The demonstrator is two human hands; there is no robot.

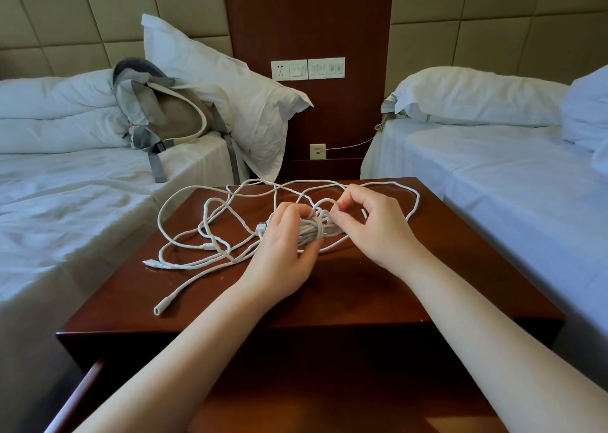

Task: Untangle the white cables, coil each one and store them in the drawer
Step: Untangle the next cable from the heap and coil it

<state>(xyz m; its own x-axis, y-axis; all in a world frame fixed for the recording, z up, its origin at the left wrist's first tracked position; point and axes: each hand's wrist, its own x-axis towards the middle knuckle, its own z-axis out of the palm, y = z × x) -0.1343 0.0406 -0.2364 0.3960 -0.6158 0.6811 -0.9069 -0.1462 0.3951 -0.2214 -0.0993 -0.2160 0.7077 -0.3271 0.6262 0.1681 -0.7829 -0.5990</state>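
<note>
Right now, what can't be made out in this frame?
Head view:
- Coil: its turns, hidden under the left hand.
- Right hand: which coil strand it pinches, fingertips cover it.
- Loose cables: count unclear, they overlap.
- Drawer: inside mostly cut off by bottom edge and forearms.

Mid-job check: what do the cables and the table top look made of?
Cables: white and matte with a faintly ribbed surface, likely a braided fabric or textured rubber sheath; too small to settle. Table top: dark red-brown wood or veneer with a glossy lacquer, judging by the sheen and faint reflections near the cables.
</note>
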